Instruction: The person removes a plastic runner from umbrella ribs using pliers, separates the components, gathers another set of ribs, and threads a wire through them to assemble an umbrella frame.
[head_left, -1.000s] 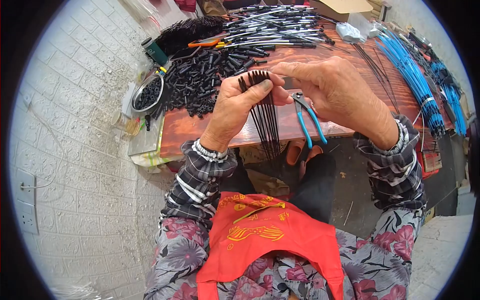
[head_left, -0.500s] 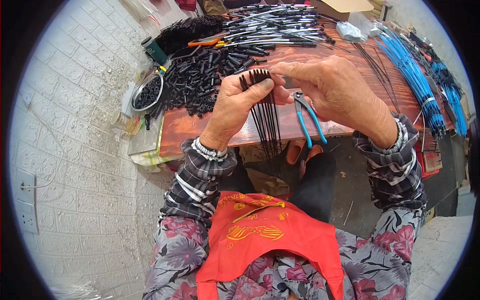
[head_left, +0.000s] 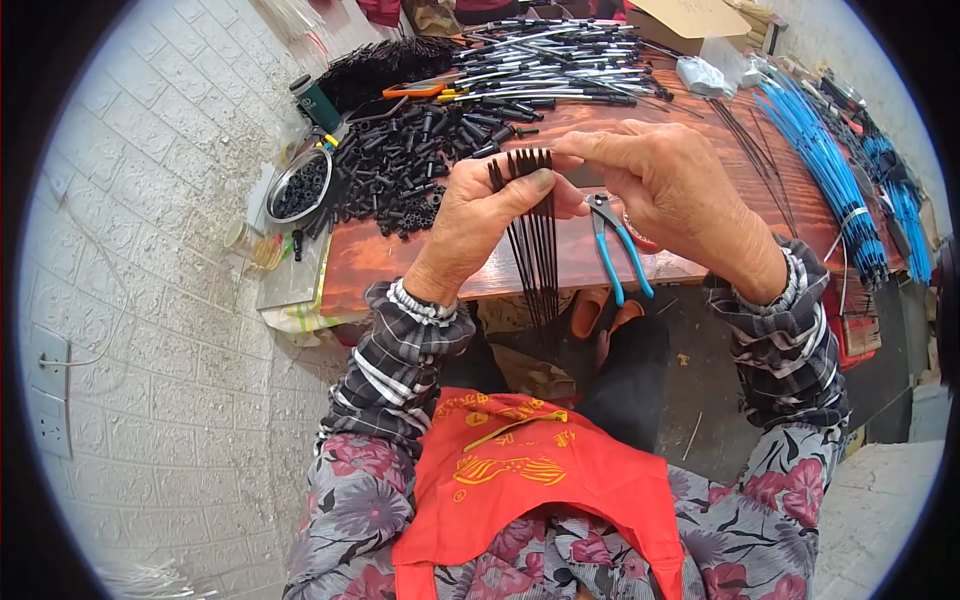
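Observation:
My left hand (head_left: pixel 487 212) is closed around a fan of thin black rods (head_left: pixel 540 240), the thumb pressed across them near the top. Their dark tips stand just above the thumb, and their long ends hang down past the table's front edge. Beside the tips is my right hand (head_left: pixel 675 185), index finger stretched toward them and the other fingers curled in. Whatever its fingertips pinch is too small or hidden to make out. Pliers with blue handles (head_left: pixel 622 250) lie below the right hand at the table edge.
Black plastic fittings (head_left: pixel 400 160) are heaped at the left, beside a metal bowl (head_left: pixel 328 190) of small black parts. Silver-and-black rods (head_left: pixel 560 60) cover the back. Blue rods (head_left: pixel 825 160) lie bundled at the right. A green-capped dark bottle (head_left: pixel 314 103) stands near the wall.
Both hands stay together at the tips of the rods. The fan of rods appears slightly shifted right and down, along with a small shift of the whole view.

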